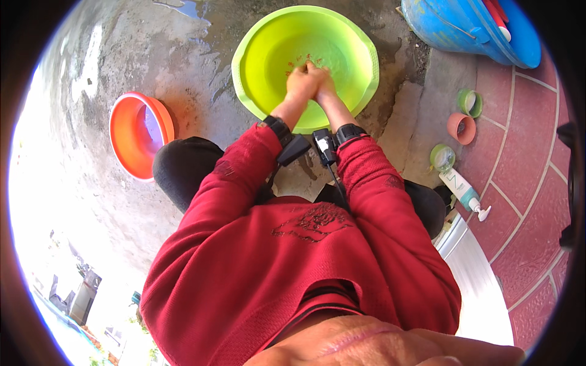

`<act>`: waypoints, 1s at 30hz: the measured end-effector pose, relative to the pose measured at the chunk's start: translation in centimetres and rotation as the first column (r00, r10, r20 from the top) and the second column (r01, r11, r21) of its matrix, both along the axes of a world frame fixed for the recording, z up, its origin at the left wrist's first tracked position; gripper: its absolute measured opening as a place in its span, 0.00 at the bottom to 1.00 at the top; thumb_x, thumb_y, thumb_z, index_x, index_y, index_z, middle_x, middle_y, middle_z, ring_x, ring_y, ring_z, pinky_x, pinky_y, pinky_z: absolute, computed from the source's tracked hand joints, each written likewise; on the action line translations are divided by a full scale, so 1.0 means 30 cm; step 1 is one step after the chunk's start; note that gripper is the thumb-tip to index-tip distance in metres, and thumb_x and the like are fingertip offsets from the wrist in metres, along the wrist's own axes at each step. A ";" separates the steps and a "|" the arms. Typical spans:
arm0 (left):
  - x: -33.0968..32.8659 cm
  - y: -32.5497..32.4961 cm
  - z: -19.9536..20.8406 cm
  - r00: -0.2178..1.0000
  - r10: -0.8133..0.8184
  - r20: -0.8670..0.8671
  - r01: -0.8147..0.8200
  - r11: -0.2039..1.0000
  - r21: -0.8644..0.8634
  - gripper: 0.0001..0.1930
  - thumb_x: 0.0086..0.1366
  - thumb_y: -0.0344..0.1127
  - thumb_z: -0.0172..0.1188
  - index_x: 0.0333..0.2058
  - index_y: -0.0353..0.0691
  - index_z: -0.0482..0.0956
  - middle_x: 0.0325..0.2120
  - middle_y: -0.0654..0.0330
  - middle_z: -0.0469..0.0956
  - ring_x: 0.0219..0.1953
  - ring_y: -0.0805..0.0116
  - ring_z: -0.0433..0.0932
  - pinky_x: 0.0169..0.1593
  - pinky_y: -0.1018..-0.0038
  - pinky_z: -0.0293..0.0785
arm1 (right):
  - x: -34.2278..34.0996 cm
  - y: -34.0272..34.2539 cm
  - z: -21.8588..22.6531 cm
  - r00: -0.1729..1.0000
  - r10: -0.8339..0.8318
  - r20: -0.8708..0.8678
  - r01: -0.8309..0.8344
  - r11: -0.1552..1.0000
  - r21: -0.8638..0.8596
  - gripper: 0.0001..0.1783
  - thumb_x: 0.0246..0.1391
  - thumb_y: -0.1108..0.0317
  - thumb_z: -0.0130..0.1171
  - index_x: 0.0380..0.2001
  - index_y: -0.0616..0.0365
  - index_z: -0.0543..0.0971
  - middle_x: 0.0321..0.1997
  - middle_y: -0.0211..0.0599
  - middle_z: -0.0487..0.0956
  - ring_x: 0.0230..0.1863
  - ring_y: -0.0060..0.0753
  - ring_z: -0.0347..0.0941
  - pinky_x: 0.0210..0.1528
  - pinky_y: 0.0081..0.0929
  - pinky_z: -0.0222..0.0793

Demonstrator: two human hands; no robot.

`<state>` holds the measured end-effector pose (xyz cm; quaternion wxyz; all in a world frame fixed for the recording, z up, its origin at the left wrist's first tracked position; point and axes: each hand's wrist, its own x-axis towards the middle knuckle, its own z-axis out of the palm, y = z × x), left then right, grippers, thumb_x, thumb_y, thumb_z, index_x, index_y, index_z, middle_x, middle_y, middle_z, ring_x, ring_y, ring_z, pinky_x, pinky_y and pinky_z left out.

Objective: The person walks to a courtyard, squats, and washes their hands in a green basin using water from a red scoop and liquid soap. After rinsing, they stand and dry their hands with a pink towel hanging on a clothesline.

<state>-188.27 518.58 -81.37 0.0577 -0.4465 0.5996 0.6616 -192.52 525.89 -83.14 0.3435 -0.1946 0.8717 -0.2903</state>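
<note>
A large yellow-green basin (247,91) stands on the wet ground ahead of me. Both my hands reach down into it and meet over its middle. My left hand (300,84) is closed, its fingers pressed against the right. Beside it, my right hand (323,84) is closed too, overlapping the left at the fingertips. Whatever lies between them is hidden. Small reddish bits (300,61) show in the basin just past my fingers. A black band with a small device is strapped on each wrist.
An orange basin (141,137) with liquid in it sits at the left. Far right is a blue bucket (448,27) with a red-and-white item at its rim. Near the red tiles (525,201) stand a small orange pot (461,129), two green-rimmed containers and a white pump bottle (462,190).
</note>
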 end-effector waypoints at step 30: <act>-0.054 -0.015 0.056 0.947 -0.295 -0.127 0.209 0.867 -0.452 0.19 0.66 0.48 0.53 0.45 0.37 0.74 0.36 0.51 0.80 0.40 0.57 0.79 0.45 0.67 0.74 | 0.014 -0.073 0.221 0.605 -0.686 0.404 0.794 0.557 -0.244 0.29 0.65 0.47 0.39 0.37 0.65 0.78 0.37 0.42 0.80 0.41 0.39 0.76 0.45 0.34 0.70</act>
